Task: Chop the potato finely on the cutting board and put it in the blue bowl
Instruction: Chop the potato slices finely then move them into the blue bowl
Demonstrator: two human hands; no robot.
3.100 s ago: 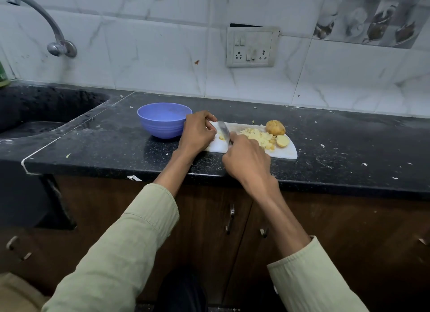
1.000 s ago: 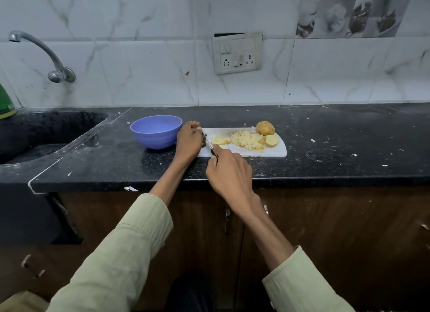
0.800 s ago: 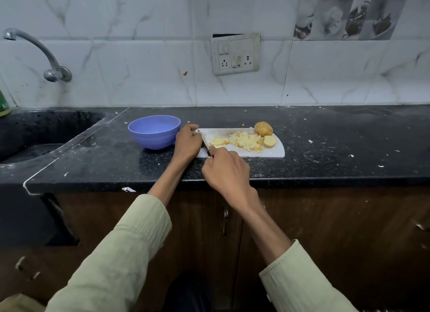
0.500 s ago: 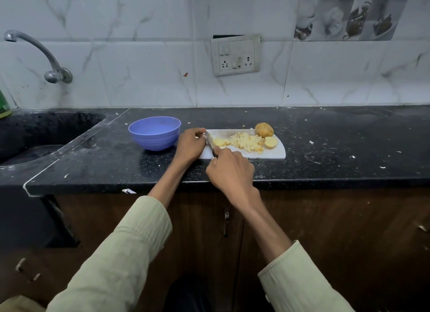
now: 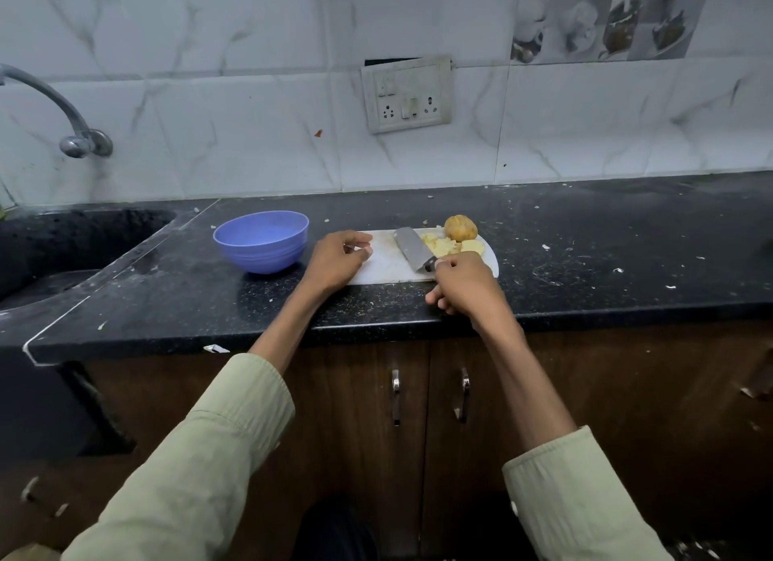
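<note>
On the white cutting board [image 5: 378, 263], beside the blue bowl [image 5: 261, 241], my right hand [image 5: 464, 284] grips the knife [image 5: 412, 248] by its handle, blade lying nearly flat and pointing away from me, its tip against the chopped potato [image 5: 439, 246] heaped at the board's far right. My left hand [image 5: 339, 257] sits at the board's left edge, fingers loosely curled, holding nothing that I can see. An unpeeled potato chunk [image 5: 460, 227] and a cut half [image 5: 472, 247] lie just beyond the heap — not yet chopped. Nothing shows in the bowl.

Risks, as I judge them:
- Board rests near the counter [image 5: 585, 242] edge; a hard sweep with the blade could slide it, or scatter bits onto the gritty black surface.
- Left fingers lie close to the blade's path toward the bowl — a fast sweep could nick them.
- Large pieces may get swept in with the fine ones.

Against half a second ago: the blade stood upright at the board's left end, cutting a slice under my left fingers; now it lies across the middle, that slice gone from there, the left end bare.
</note>
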